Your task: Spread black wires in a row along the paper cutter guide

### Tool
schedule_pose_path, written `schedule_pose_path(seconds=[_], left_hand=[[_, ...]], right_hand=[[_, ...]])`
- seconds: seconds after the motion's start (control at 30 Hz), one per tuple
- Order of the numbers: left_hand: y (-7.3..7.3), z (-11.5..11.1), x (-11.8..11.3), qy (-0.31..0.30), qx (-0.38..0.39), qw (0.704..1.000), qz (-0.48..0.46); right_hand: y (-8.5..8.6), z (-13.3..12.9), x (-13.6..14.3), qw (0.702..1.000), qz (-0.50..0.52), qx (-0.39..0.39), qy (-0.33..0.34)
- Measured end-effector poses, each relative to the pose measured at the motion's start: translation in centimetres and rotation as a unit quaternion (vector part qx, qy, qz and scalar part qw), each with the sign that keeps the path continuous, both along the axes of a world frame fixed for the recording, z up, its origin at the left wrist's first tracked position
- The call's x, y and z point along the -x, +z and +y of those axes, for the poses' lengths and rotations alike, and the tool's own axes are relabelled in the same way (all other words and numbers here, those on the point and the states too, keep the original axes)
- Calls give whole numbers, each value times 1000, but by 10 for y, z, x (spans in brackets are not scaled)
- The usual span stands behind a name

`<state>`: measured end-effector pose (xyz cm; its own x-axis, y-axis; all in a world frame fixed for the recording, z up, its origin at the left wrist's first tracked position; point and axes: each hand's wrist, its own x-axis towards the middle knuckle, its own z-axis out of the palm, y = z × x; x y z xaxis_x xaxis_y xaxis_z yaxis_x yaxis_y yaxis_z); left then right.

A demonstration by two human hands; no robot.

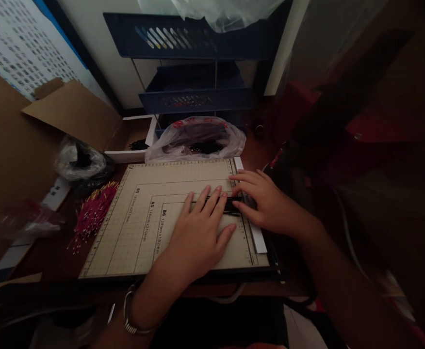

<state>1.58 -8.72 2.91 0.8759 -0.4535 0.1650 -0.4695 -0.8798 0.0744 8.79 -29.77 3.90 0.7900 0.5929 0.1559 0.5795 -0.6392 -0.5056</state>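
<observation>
A beige paper cutter board (139,228) with printed grid and size lines lies in front of me. My left hand (198,232) rests flat on it, fingers spread, pressing a thin bundle of black strips (230,203). My right hand (267,203) lies at the board's right edge beside the white guard strip (258,237), its fingertips on the same black bundle.
A pile of pink-and-yellow cut wires (94,211) lies left of the board. Behind it sit a clear plastic bag (198,138) holding dark pieces, a white box (132,145), an open cardboard box (74,111) and blue stacked trays (198,92).
</observation>
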Motion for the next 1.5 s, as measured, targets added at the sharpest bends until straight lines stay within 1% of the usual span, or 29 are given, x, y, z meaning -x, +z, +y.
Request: schedule_pose_path(seconds=[0.07, 0.17, 0.37, 0.5, 0.57, 0.63, 0.73, 0.8, 0.83, 0.87, 1.0, 1.07, 1.13, 1.3, 1.4, 1.5], left_hand=[[-1, -2, 1, 1, -2, 1000, 21], [-2, -2, 5, 7, 1, 1000, 22], [-3, 9, 16, 31, 2, 999, 18], [-4, 13, 16, 18, 31, 998, 43], [-3, 18, 15, 16, 87, 995, 56], [-1, 24, 13, 32, 186, 980, 65], [4, 32, 8, 90, 337, 934, 80], [7, 35, 4, 127, 384, 910, 91], [8, 35, 2, 138, 388, 907, 91], [9, 34, 1, 140, 380, 910, 88], [13, 29, -4, 115, 273, 951, 88], [17, 27, -8, 110, 229, 961, 111], [22, 27, -15, 110, 210, 961, 141], [35, 30, -31, 121, 185, 952, 210], [37, 30, -34, 127, 186, 947, 229], [35, 31, -33, 130, 189, 946, 229]], right_hand=[[1, 0, 0, 1000, -5, -3, -4], [1, -1, -1, 1000, -8, -3, -8], [0, 0, 1, 1000, -9, -9, 9], [0, 0, 1, 1000, -2, -1, 26], [0, 0, 1, 1000, -3, 1, 24], [-1, 1, 1, 1000, -6, 2, 22], [-3, 3, 2, 1000, -14, 3, 28], [-3, 4, 3, 999, -12, -4, 37], [-3, 5, 3, 999, -7, -10, 41], [-3, 5, 3, 999, -3, -15, 45], [-5, 4, 2, 998, -3, -29, 51], [-6, 3, 1, 998, -8, -29, 55], [-7, 3, 1, 998, -14, -28, 58], [-9, 2, 0, 998, -25, -21, 53], [-10, 2, 0, 998, -27, -20, 51], [-11, 1, 0, 998, -30, -20, 52]])
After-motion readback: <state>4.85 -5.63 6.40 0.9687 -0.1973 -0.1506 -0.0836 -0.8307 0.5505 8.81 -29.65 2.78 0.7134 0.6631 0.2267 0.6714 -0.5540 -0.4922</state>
